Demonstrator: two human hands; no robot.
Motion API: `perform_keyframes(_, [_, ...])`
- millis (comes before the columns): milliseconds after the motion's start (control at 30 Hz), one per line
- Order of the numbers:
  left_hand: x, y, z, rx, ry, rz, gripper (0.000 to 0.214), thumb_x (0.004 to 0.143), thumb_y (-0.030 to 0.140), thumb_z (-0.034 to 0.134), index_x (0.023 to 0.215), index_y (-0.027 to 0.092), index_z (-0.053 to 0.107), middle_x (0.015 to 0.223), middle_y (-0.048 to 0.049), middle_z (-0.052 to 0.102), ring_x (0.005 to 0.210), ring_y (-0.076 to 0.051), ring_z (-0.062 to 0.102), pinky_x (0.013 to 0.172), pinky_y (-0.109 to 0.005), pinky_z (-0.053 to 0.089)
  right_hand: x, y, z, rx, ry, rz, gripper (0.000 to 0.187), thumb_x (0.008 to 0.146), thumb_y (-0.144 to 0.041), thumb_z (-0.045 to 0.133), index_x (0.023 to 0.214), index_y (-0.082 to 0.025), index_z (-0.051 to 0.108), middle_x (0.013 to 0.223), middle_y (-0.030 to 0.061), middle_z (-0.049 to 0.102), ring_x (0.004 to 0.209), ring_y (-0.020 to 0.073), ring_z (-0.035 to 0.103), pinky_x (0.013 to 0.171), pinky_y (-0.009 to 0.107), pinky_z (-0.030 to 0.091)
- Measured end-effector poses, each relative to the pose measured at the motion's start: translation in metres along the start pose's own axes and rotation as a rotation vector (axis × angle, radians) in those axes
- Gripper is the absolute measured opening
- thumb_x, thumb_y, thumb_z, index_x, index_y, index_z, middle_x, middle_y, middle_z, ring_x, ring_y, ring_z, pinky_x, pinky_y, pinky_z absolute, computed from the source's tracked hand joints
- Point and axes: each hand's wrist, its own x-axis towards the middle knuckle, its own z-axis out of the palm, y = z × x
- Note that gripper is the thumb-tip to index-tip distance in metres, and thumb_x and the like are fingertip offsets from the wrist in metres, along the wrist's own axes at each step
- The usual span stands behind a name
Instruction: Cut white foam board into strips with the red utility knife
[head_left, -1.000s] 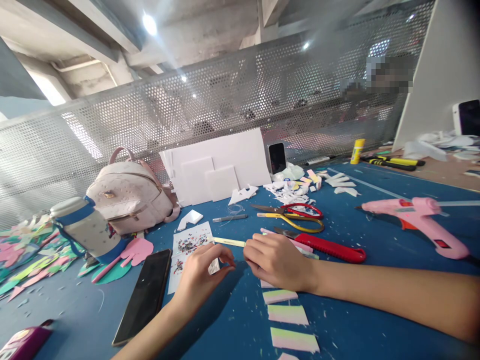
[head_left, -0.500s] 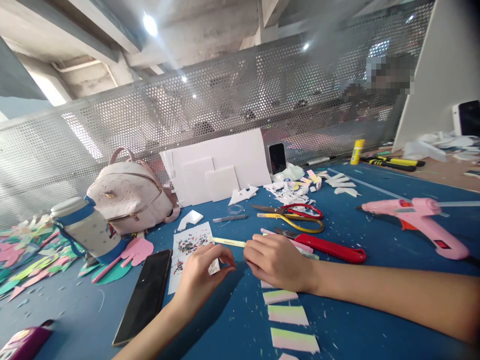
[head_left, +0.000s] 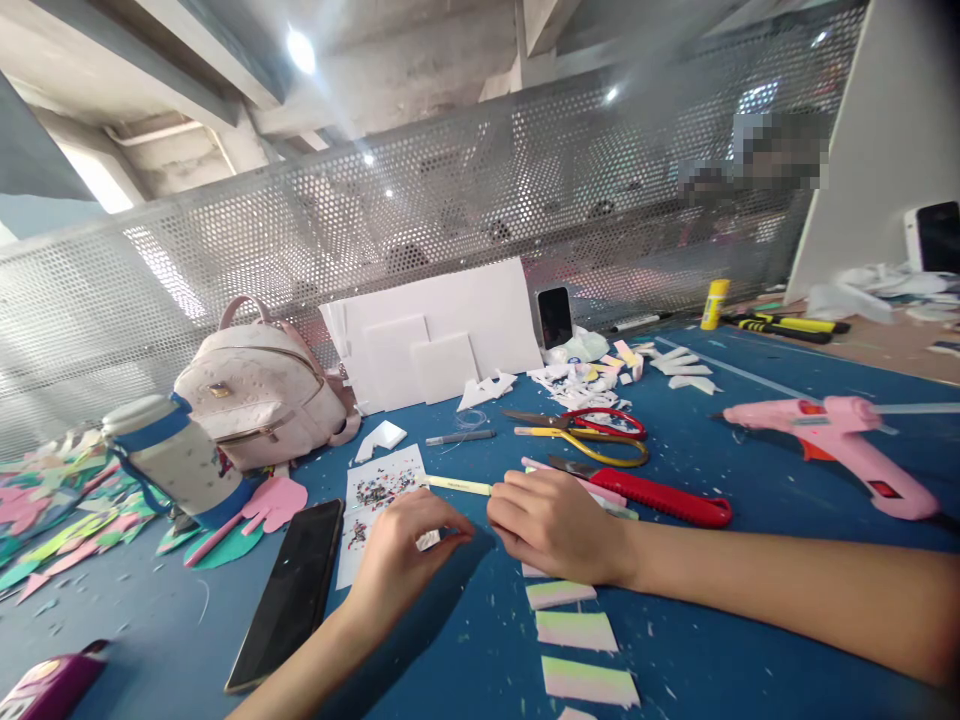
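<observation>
Strips [head_left: 575,630], rectangular pastel foam, near right hand [head_left: 555,525]

On my feed, a matt blue tabletop [head_left: 750,620] carries a glossy black phone [head_left: 289,595], a smooth pink plastic glue gun [head_left: 832,440], a pebbled leather-look backpack [head_left: 259,390] and paper strips [head_left: 576,630]; a perforated metal screen [head_left: 375,230] lines its far edge.

Premises: craft workshop. Evidence: blue table [head_left: 750,640] littered with cuttings; pink glue gun [head_left: 840,440] at right; scissors [head_left: 592,430] and red utility knife [head_left: 660,497] at centre; white foam boards [head_left: 450,330] propped at far edge; coloured paper offcuts [head_left: 52,510] heaped at left. Perforated metal screen [head_left: 300,240] and bare concrete ceiling [head_left: 390,60] indicate an industrial building.
</observation>
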Motion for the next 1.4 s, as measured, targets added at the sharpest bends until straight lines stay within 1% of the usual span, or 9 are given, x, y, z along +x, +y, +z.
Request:
perform_keyframes(167, [0.0007,0.0002,-0.0004,-0.025,-0.005,-0.025,0.011,0.088,0.014,0.072,0.081,0.022,0.075,0.081,0.0009,0.078,0.077,-0.019,0.07,0.075,-0.029,0.049,-0.0011,-0.0001,0.0009,0.019,0.003,0.007,0.014,0.097,-0.018,0.049,0.085,-0.018,0.055,0.08,0.0011,0.062,0.074,0.018,0.049,0.065,0.033,0.027])
perform_keyframes(500, [0.001,0.0005,-0.0019,-0.073,-0.013,-0.05,0.014,0.09,0.017,0.068,0.079,0.022,0.075,0.085,-0.0015,0.078,0.083,-0.021,0.071,0.08,-0.032,0.051,-0.0006,0.0006,0.0031,0.058,0.011,0.009,0.012,0.096,-0.017,0.05,0.085,-0.019,0.054,0.08,0.0008,0.062,0.073,0.0173,0.049,0.064,0.033,0.026])
perform_keyframes(667, [0.0,-0.0012,-0.0015,-0.091,-0.011,-0.074,0.014,0.09,0.018,0.069,0.078,0.022,0.075,0.082,-0.0014,0.078,0.079,-0.02,0.071,0.078,-0.031,0.051,-0.001,0.0004,0.0028,0.082,0.017,0.029,0.01,0.095,-0.017,0.052,0.085,-0.019,0.054,0.081,0.0007,0.062,0.074,0.0171,0.05,0.064,0.032,0.028])
perform_keyframes(767, [-0.0007,-0.0014,-0.0011,-0.099,-0.007,-0.106,0.014,0.089,0.017,0.068,0.078,0.022,0.075,0.081,-0.0009,0.077,0.078,-0.02,0.07,0.077,-0.031,0.051,-0.0012,0.0006,0.0029,0.134,0.004,0.068,0.009,0.093,-0.016,0.053,0.086,-0.019,0.055,0.081,0.0004,0.063,0.075,0.0167,0.053,0.066,0.032,0.03])
perform_keyframes(1000, [-0.0015,0.0006,0.0038,-0.163,0.027,-0.184,0.011,0.085,0.015,0.068,0.078,0.021,0.074,0.081,-0.0005,0.075,0.077,-0.018,0.068,0.075,-0.028,0.05,-0.001,0.0032,0.0021,0.319,-0.046,0.221,0.008,0.091,-0.016,0.055,0.086,-0.021,0.052,0.082,-0.0017,0.062,0.077,0.0155,0.055,0.071,0.029,0.034])
perform_keyframes(1133, [-0.0018,0.0008,0.0056,-0.176,0.076,-0.224,0.007,0.084,0.015,0.069,0.088,0.022,0.07,0.081,0.0014,0.075,0.075,-0.017,0.067,0.073,-0.028,0.047,-0.0009,0.0044,0.0005,0.369,-0.035,0.279,0.009,0.091,-0.016,0.056,0.088,-0.022,0.051,0.083,-0.0028,0.063,0.077,0.0148,0.056,0.071,0.028,0.034])
perform_keyframes(1233, [-0.0015,0.0019,0.0045,-0.181,0.089,-0.221,0.011,0.084,0.016,0.069,0.094,0.022,0.068,0.08,0.0024,0.075,0.075,-0.017,0.067,0.074,-0.029,0.045,-0.0009,0.0042,-0.0002,0.369,-0.035,0.276,0.008,0.091,-0.015,0.056,0.088,-0.022,0.052,0.083,-0.0025,0.064,0.078,0.0152,0.056,0.071,0.028,0.034])
perform_keyframes(1400, [-0.0008,0.0048,0.0021,-0.177,0.085,-0.228,0.009,0.085,0.018,0.068,0.093,0.021,0.067,0.079,0.0021,0.075,0.074,-0.017,0.067,0.074,-0.029,0.045,-0.0005,0.0027,0.0002,0.339,-0.027,0.23,0.008,0.09,-0.015,0.055,0.086,-0.021,0.053,0.083,-0.0007,0.065,0.076,0.0157,0.056,0.07,0.029,0.035])
